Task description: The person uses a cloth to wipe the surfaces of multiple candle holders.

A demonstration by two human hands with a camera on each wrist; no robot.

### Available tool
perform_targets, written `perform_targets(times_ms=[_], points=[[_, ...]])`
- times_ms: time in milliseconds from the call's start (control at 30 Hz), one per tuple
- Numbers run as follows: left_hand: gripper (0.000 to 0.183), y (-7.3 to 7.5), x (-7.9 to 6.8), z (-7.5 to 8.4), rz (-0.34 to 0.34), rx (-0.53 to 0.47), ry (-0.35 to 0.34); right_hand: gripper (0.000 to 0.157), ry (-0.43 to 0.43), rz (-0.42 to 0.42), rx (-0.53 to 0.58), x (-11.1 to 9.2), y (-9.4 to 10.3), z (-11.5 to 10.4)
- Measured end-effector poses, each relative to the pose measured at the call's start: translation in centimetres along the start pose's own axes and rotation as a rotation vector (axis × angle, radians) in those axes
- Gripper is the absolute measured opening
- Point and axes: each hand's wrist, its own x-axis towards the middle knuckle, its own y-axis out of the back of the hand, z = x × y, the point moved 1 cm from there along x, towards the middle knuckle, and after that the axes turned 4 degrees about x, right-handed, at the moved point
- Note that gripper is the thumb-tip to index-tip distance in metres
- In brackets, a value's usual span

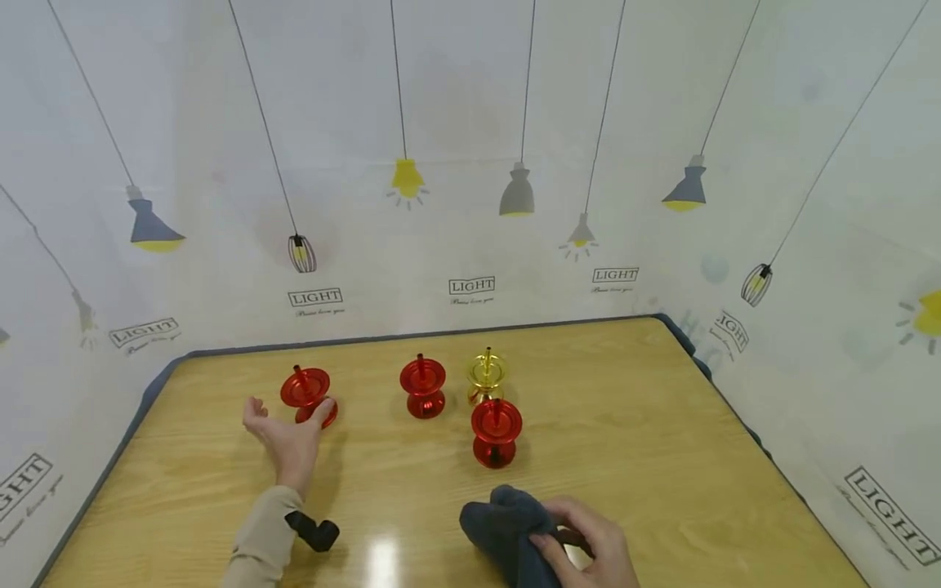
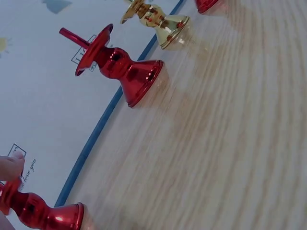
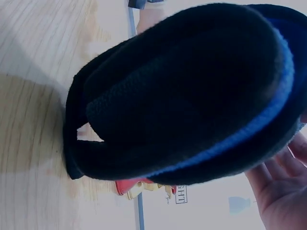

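Note:
My left hand (image 1: 288, 441) reaches to the leftmost red candle holder (image 1: 307, 385), fingers and thumb spread apart, the thumb overlapping the holder's base in the head view. In the left wrist view a fingertip (image 2: 17, 160) shows beside this holder's upper part. Bunched dark blue cloth (image 1: 507, 527) hangs from my right hand (image 1: 591, 547), pinched between thumb and fingers. The cloth fills much of the right wrist view and hides what lies behind it. Further right stand a second red candle holder (image 1: 424, 388), a gold one (image 1: 486, 377) and a third red one (image 1: 496, 429), all upright.
The wooden table (image 1: 662, 457) has a dark blue edge along its back and sides. White walls (image 1: 456, 82) printed with hanging lamps rise close behind it and at both sides. A black strap mount (image 1: 316, 532) sits on my left wrist.

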Motion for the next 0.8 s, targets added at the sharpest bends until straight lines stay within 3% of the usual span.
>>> perform_targets(times_ms=[67,200,333,433,500,567,700,800], points=[[0.113,0.4,0.7,-0.6,-0.038,-0.02,0.06,0.027,-0.01,-0.02,0.015,-0.1,-0.3,0.0],[0.099,1.6,1.9,-1.4,-0.051,0.013,0.146,0.023,-0.088,-0.053,0.039,-0.2,-1.0,-0.3],[0.081,2.5,2.0,-1.3,-0.062,0.114,0.17,0.021,-0.138,-0.04,0.036,-0.1,-1.5,-0.6],[0.071,2.5,1.1,-0.3,-0.144,0.139,0.156,0.02,-0.187,-0.013,0.035,0.2,-1.9,-0.6],[0.065,2.3,-0.3,0.8,-0.243,0.127,0.102,0.019,-0.205,0.0,0.037,0.6,-2.2,-0.6],[0.059,2.1,-2.0,2.1,-0.366,0.124,-0.001,0.018,-0.239,0.024,0.053,1.2,-2.6,-0.6],[0.051,2.1,-6.1,4.7,-0.612,0.124,-0.292,0.015,-0.337,0.106,0.096,2.8,-3.3,-0.7],[0.051,2.2,-9.2,6.1,-0.746,0.093,-0.482,0.02,-0.42,0.139,0.129,3.9,-3.8,-1.0]])
